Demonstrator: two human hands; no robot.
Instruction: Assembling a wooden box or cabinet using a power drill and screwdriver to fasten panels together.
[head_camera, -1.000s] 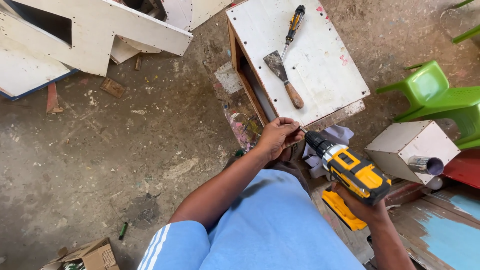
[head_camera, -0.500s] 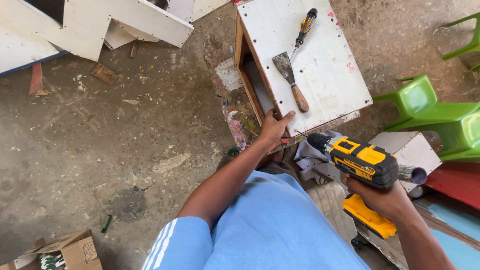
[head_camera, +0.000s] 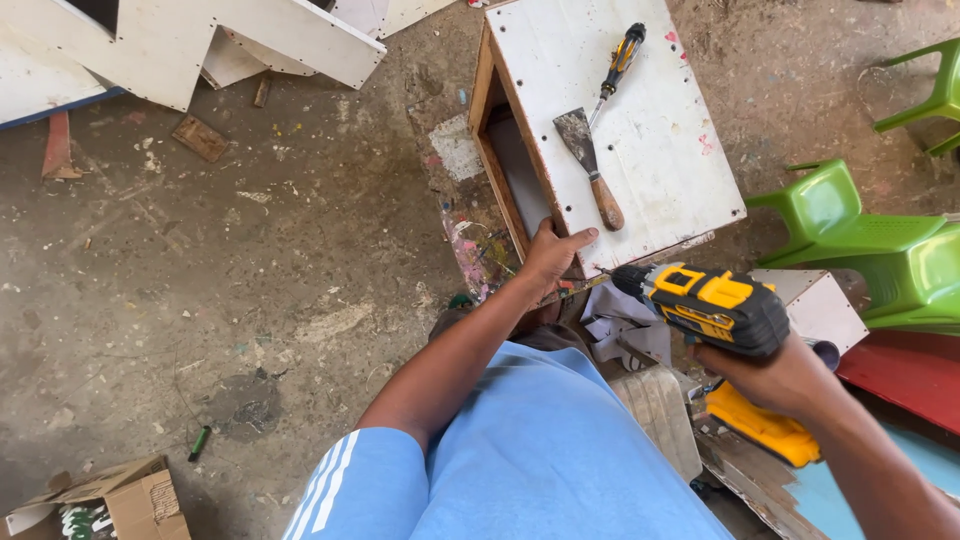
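Note:
My left hand (head_camera: 553, 254) grips the near corner of a white wooden box (head_camera: 640, 140), thumb laid on its top face. My right hand (head_camera: 775, 375) holds a yellow and black cordless drill (head_camera: 705, 305), whose bit points left at that same corner, just below my left hand. On the box's top lie a wood-handled putty knife (head_camera: 588, 165) and a black and yellow screwdriver (head_camera: 620, 65). The box's open side faces left and shows a brown frame.
Green plastic chairs (head_camera: 870, 240) stand at the right. A small white box (head_camera: 815, 305) sits behind the drill. White cut boards (head_camera: 190, 45) lie at the top left on the dirty concrete floor. A cardboard box (head_camera: 110, 500) is at the bottom left, a red panel (head_camera: 905, 380) at the right.
The drill has risen and swung level toward the box corner. My left hand has shifted from holding something small at the edge to gripping the corner with the thumb on top.

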